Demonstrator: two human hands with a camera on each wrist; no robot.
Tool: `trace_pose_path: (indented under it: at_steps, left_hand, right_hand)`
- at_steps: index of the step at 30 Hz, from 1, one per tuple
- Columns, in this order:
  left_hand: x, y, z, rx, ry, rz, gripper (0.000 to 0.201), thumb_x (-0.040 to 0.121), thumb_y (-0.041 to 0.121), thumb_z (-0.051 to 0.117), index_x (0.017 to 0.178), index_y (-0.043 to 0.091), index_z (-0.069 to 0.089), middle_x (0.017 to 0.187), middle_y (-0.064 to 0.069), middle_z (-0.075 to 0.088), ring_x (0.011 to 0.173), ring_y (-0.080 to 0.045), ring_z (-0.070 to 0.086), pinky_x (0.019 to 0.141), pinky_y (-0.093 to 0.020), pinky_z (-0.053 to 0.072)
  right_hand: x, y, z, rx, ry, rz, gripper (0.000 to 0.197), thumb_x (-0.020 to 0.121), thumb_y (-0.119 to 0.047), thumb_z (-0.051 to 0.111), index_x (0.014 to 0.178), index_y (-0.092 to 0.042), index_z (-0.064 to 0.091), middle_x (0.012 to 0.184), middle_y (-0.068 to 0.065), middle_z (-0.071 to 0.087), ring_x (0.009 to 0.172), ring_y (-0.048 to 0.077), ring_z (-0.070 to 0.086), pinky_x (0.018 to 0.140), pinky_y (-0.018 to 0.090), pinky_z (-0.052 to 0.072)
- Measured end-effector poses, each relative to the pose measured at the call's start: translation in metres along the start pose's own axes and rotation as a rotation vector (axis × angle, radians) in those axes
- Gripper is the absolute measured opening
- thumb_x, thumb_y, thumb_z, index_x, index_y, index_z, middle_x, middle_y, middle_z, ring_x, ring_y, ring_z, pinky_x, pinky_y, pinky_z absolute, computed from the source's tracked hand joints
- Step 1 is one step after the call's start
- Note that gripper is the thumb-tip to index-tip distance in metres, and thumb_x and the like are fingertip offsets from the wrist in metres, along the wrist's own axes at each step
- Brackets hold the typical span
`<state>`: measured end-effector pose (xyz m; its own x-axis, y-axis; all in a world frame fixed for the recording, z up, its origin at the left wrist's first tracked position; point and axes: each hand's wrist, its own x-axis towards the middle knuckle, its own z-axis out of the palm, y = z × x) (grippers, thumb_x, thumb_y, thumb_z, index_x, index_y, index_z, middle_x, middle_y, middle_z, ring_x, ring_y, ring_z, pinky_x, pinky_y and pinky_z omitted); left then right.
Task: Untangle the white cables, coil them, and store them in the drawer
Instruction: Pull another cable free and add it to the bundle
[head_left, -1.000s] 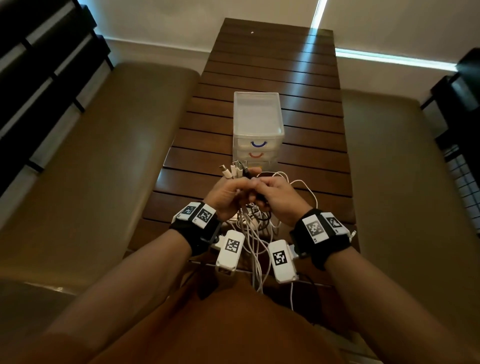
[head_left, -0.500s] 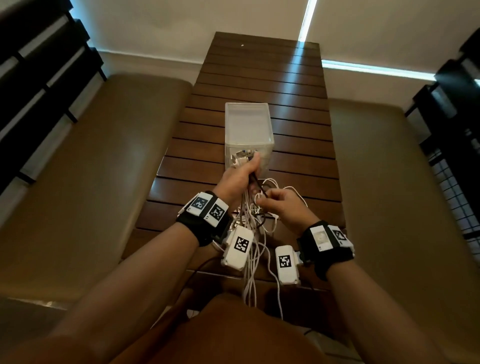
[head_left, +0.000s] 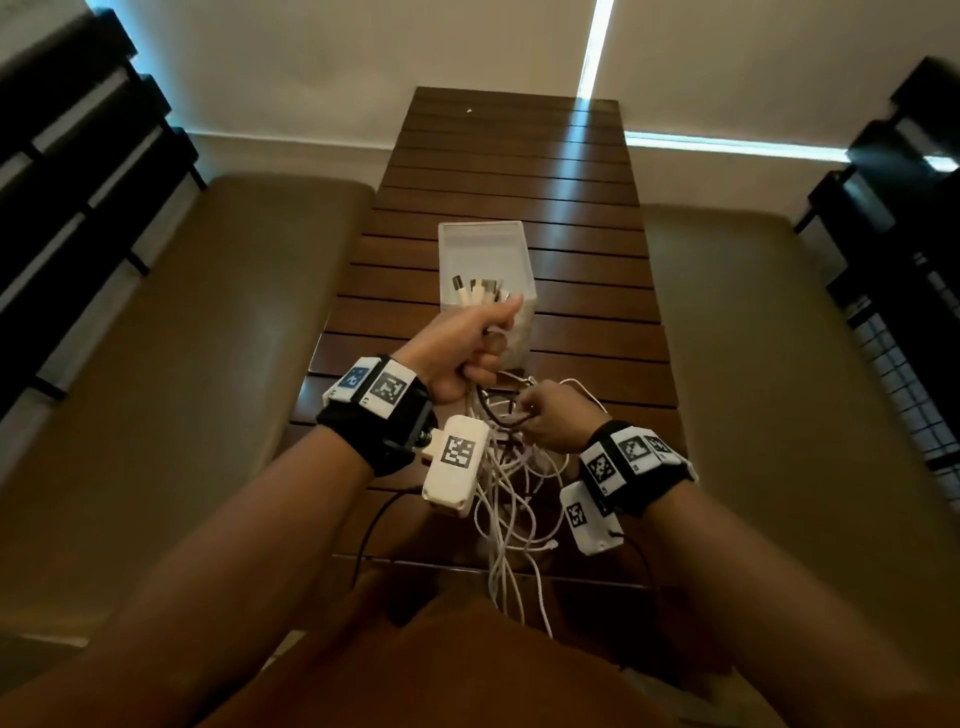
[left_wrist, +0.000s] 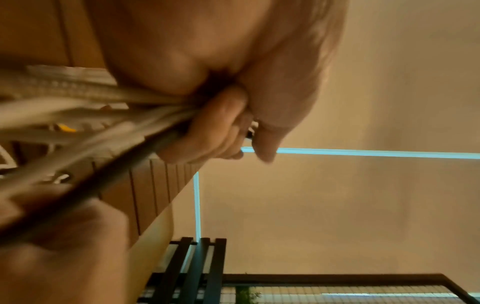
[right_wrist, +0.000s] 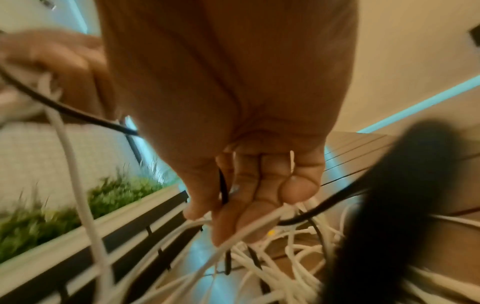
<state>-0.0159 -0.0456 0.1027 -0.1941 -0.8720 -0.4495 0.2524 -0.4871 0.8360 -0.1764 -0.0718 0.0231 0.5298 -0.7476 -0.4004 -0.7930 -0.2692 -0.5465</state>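
Observation:
My left hand is raised above the table and grips a bundle of white cables near their plug ends, which stick up in front of the drawer unit. The cables hang down in a tangle to the table's near edge. In the left wrist view the left hand is curled round the cables. Lower and to the right, my right hand pinches a dark cable and white strands. The right wrist view shows the right hand with its fingers round a black cable and a white one.
The small translucent drawer unit stands mid-table on the dark slatted wooden table. Tan benches flank both sides. Black slatted chairs or railings stand at the far left and right. A planter with greenery shows in the right wrist view.
My left hand has lifted the cable ends up and forward in front of the drawer unit. My right hand has parted from it and dropped lower into the tangle.

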Motion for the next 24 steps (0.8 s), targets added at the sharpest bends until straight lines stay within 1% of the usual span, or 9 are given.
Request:
trace_pose_path:
  at_steps: [3, 5, 8, 10, 13, 16, 20, 22, 24]
  left_hand:
    - [0.009, -0.020, -0.009, 0.121, 0.062, -0.057, 0.005, 0.092, 0.013, 0.055, 0.095, 0.014, 0.052, 0.048, 0.010, 0.034, 0.035, -0.003, 0.026, 0.031, -0.015, 0.022]
    - [0.012, -0.034, -0.011, 0.221, 0.075, -0.103, 0.008, 0.091, 0.008, 0.053, 0.092, 0.010, 0.061, 0.048, 0.009, 0.040, 0.036, -0.005, 0.028, 0.033, -0.017, 0.020]
    - [0.013, -0.048, -0.010, 0.197, 0.018, -0.151, 0.019, 0.092, 0.014, 0.050, 0.073, 0.013, 0.055, 0.053, 0.004, 0.045, 0.037, -0.007, 0.027, 0.037, -0.017, 0.016]
    - [0.015, -0.053, -0.009, 0.160, -0.019, -0.135, 0.014, 0.091, 0.016, 0.048, 0.077, 0.013, 0.051, 0.056, 0.003, 0.044, 0.037, -0.007, 0.027, 0.036, -0.016, 0.018]
    - [0.016, -0.057, -0.001, 0.306, 0.019, -0.028, 0.011, 0.088, 0.015, 0.061, 0.079, 0.016, 0.055, 0.055, 0.005, 0.045, 0.041, -0.008, 0.035, 0.038, -0.020, 0.026]
    - [0.017, -0.056, 0.004, 0.393, 0.070, 0.016, 0.010, 0.086, 0.012, 0.067, 0.080, 0.018, 0.063, 0.056, 0.011, 0.054, 0.048, -0.004, 0.046, 0.048, -0.019, 0.036]
    - [0.016, -0.056, 0.004, 0.338, 0.114, -0.116, 0.014, 0.077, 0.014, 0.069, 0.090, 0.012, 0.064, 0.055, 0.004, 0.042, 0.042, -0.009, 0.033, 0.041, -0.022, 0.026]
    - [0.014, -0.056, 0.004, 0.334, 0.151, -0.138, 0.010, 0.079, 0.013, 0.069, 0.078, 0.014, 0.059, 0.051, 0.004, 0.040, 0.037, -0.007, 0.032, 0.037, -0.019, 0.024]
    - [0.012, -0.057, 0.003, 0.313, 0.146, -0.127, 0.020, 0.083, 0.017, 0.069, 0.069, 0.018, 0.054, 0.048, 0.005, 0.040, 0.034, -0.007, 0.032, 0.036, -0.018, 0.024]
  right_hand:
    - [-0.010, -0.003, -0.016, 0.114, 0.110, -0.070, 0.020, 0.087, -0.013, 0.064, 0.073, -0.026, 0.065, 0.081, -0.004, 0.071, 0.078, 0.012, 0.066, 0.072, 0.027, 0.051]
    - [-0.016, -0.004, -0.026, 0.198, 0.182, -0.132, 0.020, 0.086, -0.009, 0.065, 0.077, -0.027, 0.068, 0.083, -0.006, 0.072, 0.078, 0.007, 0.066, 0.077, 0.028, 0.054]
    - [-0.027, -0.011, -0.040, 0.237, 0.215, -0.204, 0.009, 0.087, -0.010, 0.066, 0.088, -0.017, 0.073, 0.086, -0.004, 0.072, 0.081, 0.007, 0.068, 0.078, 0.024, 0.055]
    - [-0.032, -0.015, -0.047, 0.287, 0.251, -0.246, 0.010, 0.088, -0.009, 0.065, 0.090, -0.015, 0.072, 0.086, -0.004, 0.071, 0.079, 0.006, 0.068, 0.075, 0.021, 0.055]
    - [-0.037, -0.020, -0.052, 0.425, 0.398, -0.346, 0.018, 0.088, -0.002, 0.062, 0.086, -0.019, 0.069, 0.081, -0.005, 0.070, 0.073, 0.005, 0.067, 0.070, 0.018, 0.053]
    - [-0.043, -0.029, -0.046, 0.459, 0.518, -0.454, 0.022, 0.087, 0.001, 0.063, 0.087, -0.020, 0.069, 0.081, -0.009, 0.068, 0.076, 0.000, 0.065, 0.072, 0.014, 0.050]
    - [-0.048, -0.034, -0.037, 0.534, 0.573, -0.525, 0.019, 0.086, 0.002, 0.063, 0.092, -0.014, 0.070, 0.087, -0.006, 0.068, 0.081, 0.001, 0.064, 0.076, 0.014, 0.050]
    - [-0.052, -0.036, -0.036, 0.515, 0.574, -0.582, 0.018, 0.085, 0.003, 0.065, 0.092, -0.014, 0.070, 0.087, -0.008, 0.067, 0.081, 0.001, 0.064, 0.076, 0.014, 0.049]
    - [-0.056, -0.039, -0.035, 0.532, 0.568, -0.625, 0.020, 0.085, 0.002, 0.066, 0.092, -0.016, 0.069, 0.086, -0.010, 0.066, 0.080, 0.002, 0.064, 0.074, 0.015, 0.050]
